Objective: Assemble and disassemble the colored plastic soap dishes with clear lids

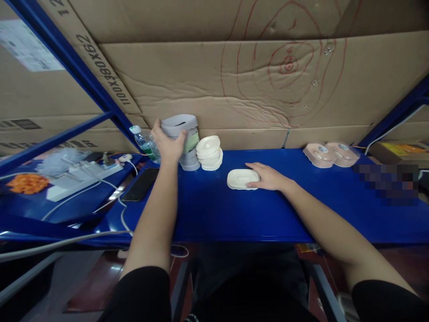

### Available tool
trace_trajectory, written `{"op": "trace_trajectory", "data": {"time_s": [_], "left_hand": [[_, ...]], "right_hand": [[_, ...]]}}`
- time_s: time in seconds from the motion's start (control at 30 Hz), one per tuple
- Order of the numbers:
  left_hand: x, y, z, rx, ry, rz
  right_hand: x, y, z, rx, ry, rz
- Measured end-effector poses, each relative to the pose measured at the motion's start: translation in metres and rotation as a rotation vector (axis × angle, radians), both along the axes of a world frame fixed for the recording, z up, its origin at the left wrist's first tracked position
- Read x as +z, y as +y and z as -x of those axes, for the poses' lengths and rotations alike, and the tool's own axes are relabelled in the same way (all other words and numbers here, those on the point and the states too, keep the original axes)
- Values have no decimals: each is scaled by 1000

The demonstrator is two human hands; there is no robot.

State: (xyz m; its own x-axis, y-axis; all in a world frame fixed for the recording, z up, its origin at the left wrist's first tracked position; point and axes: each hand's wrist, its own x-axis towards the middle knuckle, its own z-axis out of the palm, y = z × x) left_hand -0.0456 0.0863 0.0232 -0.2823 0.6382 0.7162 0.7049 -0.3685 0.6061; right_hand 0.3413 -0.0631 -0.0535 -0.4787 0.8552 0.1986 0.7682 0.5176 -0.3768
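Observation:
My left hand (170, 142) grips the top piece of a stack at the back left, a grey oval plastic shell (180, 125) with a dark slot. Below it in the stack are a light green piece (191, 141) and more grey shells (190, 161). Just right of that stands a short pile of cream plastic pieces (209, 153). My right hand (266, 177) holds the right end of a single cream oval piece (239, 179) lying flat on the blue table, thumb on its top and fingers along its far side.
Two pink oval cases (331, 154) stand at the back right. On the left are a water bottle (146, 144), a dark phone (140, 184), a white power strip (85, 179) with cables, and an orange object (28, 183). A cardboard wall (201, 71) closes off the back.

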Motion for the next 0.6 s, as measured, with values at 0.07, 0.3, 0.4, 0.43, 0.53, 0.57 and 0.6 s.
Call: {"op": "trace_trajectory", "data": {"time_s": [0.07,0.3,0.4,0.43,0.53,0.57,0.6], "left_hand": [[-1,0,-1,-5,-2,4],[-5,-2,-1,-16,-20,15],[-3,-5,-3,13,-9,-14],[-3,-8,-4,34,-8,-51],[-6,-29,-18,84,30,-294],[-9,-39,-26,69,72,-400],[-14,-49,-35,21,132,-510]], "right_hand": [[-1,1,0,3,4,-4],[-4,2,-2,3,-8,19],[-6,3,-4,22,-3,21],[-7,3,-4,37,-2,19],[-8,4,-4,67,-3,14],[-9,5,-4,68,2,11],[-9,5,-4,65,16,5]]}}
